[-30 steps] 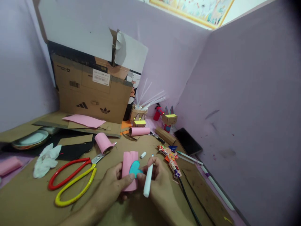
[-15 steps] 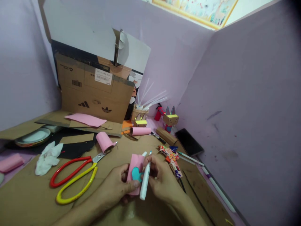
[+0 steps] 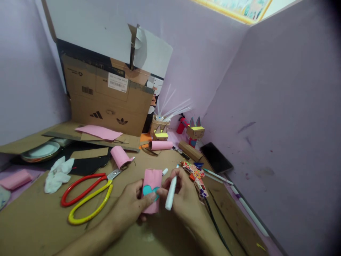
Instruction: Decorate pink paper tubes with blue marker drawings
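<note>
The left hand (image 3: 132, 202) is closed around a pink paper tube (image 3: 153, 175), which is above the cardboard sheet (image 3: 39, 220), well inside its left edge. The tube looks creased near the top and bears a turquoise heart (image 3: 147, 190), partly covered by the thumb. The right hand (image 3: 184, 193) grips a white marker (image 3: 170, 197).

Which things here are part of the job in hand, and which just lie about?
In hand:
- pink tube, left hand
- blue heart on it
- white marker, right hand

Apparently lying about:
- scissors
- crumpled tissue
- phone or tablet
</note>
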`<state>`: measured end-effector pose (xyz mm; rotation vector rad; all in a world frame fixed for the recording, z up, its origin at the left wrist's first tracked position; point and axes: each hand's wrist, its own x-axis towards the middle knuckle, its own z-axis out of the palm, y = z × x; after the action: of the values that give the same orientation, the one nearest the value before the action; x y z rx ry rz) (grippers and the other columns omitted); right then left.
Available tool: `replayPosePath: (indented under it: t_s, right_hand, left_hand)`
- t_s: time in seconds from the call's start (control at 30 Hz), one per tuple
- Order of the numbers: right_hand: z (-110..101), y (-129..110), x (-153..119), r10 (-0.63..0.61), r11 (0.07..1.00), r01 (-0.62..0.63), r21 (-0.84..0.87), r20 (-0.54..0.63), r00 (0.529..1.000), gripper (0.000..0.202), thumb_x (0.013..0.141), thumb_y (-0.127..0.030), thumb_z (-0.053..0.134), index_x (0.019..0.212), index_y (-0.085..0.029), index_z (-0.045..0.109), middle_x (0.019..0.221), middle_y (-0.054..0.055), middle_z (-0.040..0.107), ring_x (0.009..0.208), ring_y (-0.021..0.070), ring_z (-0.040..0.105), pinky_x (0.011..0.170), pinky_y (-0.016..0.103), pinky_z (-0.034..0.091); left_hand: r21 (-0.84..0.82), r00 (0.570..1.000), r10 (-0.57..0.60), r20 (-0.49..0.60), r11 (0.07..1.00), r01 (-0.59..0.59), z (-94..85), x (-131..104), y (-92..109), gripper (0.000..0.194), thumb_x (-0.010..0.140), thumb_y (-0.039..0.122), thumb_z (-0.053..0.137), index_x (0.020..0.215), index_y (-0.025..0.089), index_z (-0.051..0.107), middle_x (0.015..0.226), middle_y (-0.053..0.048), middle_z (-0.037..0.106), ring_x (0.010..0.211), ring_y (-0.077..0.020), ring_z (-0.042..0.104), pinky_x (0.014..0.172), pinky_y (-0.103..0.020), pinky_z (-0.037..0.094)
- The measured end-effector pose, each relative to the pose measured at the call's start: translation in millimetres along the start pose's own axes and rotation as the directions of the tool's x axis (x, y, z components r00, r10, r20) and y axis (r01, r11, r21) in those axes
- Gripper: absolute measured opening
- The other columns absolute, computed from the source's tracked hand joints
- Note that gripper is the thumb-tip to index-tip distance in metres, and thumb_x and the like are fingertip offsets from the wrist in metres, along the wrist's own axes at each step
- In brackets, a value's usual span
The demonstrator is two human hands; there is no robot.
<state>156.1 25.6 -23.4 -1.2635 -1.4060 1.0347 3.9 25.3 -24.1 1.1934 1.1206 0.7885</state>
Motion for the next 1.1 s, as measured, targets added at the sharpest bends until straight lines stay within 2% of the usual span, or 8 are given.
replayPosePath:
  t_s: [0.07,0.17,0.3,0.4,0.5,0.67,0.8,1.1]
  right_hand:
    - [4.7,6.4,-0.2,0.05,0.987,-0.04,0.156,-0.058,0.997,0.043,0.058,-0.026,0.076,0.078,-0.024,0.038,0.075,-0.003,0.057,0.065,0.0154,0.058,0.059,0.027,0.046]
    - [9.9,15.2,-1.1,0.096,0.934,-0.102,0.342,0.035,0.995,0.052,0.053,-0.033,0.08,0.081,-0.025,0.037,0.075,-0.003,0.058,0.065,0.0165,0.06,0.058,0.028,0.046]
    - [10.4,20.0,-2.2,0.116,0.913,-0.142,0.383,0.09,0.989,0.053,0.049,-0.032,0.083,0.078,-0.024,0.039,0.061,-0.008,0.048,0.052,0.0109,0.048,0.048,0.021,0.036]
    - [6.8,19.0,-2.7,0.122,0.899,-0.155,0.409,0.106,0.987,0.052,0.05,-0.033,0.083,0.075,-0.023,0.039,0.061,-0.008,0.047,0.052,0.0093,0.042,0.047,0.019,0.031]
    - [3.6,16.3,-3.2,0.101,0.904,-0.138,0.405,0.112,0.989,0.05,0.053,-0.032,0.082,0.075,-0.023,0.039,0.06,-0.008,0.046,0.052,0.0093,0.039,0.047,0.02,0.029]
    - [3.8,13.1,-3.2,0.033,0.94,-0.068,0.335,0.108,0.994,0.047,0.058,-0.035,0.079,0.074,-0.023,0.037,0.057,-0.009,0.042,0.049,0.0085,0.033,0.046,0.02,0.024]
    - [6.3,17.2,-3.4,-0.002,0.945,-0.027,0.327,0.087,0.996,0.042,0.064,-0.038,0.074,0.076,-0.023,0.037,0.057,-0.009,0.042,0.05,0.0085,0.033,0.046,0.02,0.026]
    - [6.3,13.8,-6.4,-0.03,0.982,0.026,0.188,0.022,0.999,0.034,0.068,-0.03,0.07,0.075,-0.022,0.038,0.059,-0.009,0.039,0.05,0.0085,0.031,0.046,0.02,0.026]
  left_hand:
    - [0.001,1.0,-0.009,-0.014,1.0,0.009,0.1,-0.4,0.1,0.048,0.064,0.051,0.064,0.089,0.011,0.055,0.064,-0.001,0.058,0.043,-0.009,0.047,0.036,-0.02,0.041]
    - [0.021,1.0,0.011,0.0,1.0,-0.011,2.0,-1.1,-2.2,0.046,0.068,0.05,0.062,0.092,0.012,0.055,0.063,-0.001,0.058,0.04,-0.0081,0.046,0.035,-0.02,0.04]
    - [0.054,0.999,0.049,0.018,0.997,-0.05,3.7,-2.5,-6.2,0.048,0.073,0.048,0.059,0.106,0.015,0.049,0.068,0.001,0.057,0.042,-0.0084,0.046,0.035,-0.019,0.04]
    - [0.069,0.995,0.045,0.088,0.996,-0.051,3.0,-2.5,-9.3,0.047,0.074,0.048,0.058,0.105,0.014,0.049,0.069,0.001,0.057,0.043,-0.0084,0.045,0.037,-0.02,0.04]
    - [0.064,0.991,0.069,0.113,0.995,-0.077,2.4,-1.0,-12.1,0.042,0.074,0.047,0.058,0.098,0.013,0.052,0.068,0.0,0.056,0.049,-0.0104,0.047,0.042,-0.021,0.041]
    - [0.024,0.989,0.127,0.075,0.991,-0.129,1.5,0.5,-10.1,0.036,0.07,0.046,0.063,0.086,0.013,0.057,0.075,-0.003,0.06,0.07,-0.0167,0.054,0.063,-0.025,0.045]
    - [0.034,0.991,0.123,0.05,0.992,-0.124,0.6,0.1,-6.9,0.039,0.068,0.049,0.064,0.082,0.014,0.06,0.074,-0.003,0.062,0.069,-0.018,0.055,0.06,-0.025,0.044]
    - [-0.001,0.99,0.136,0.022,0.991,-0.136,0.7,-1.5,-5.7,0.043,0.067,0.054,0.063,0.078,0.012,0.063,0.071,-0.005,0.063,0.066,-0.0177,0.056,0.056,-0.023,0.042]
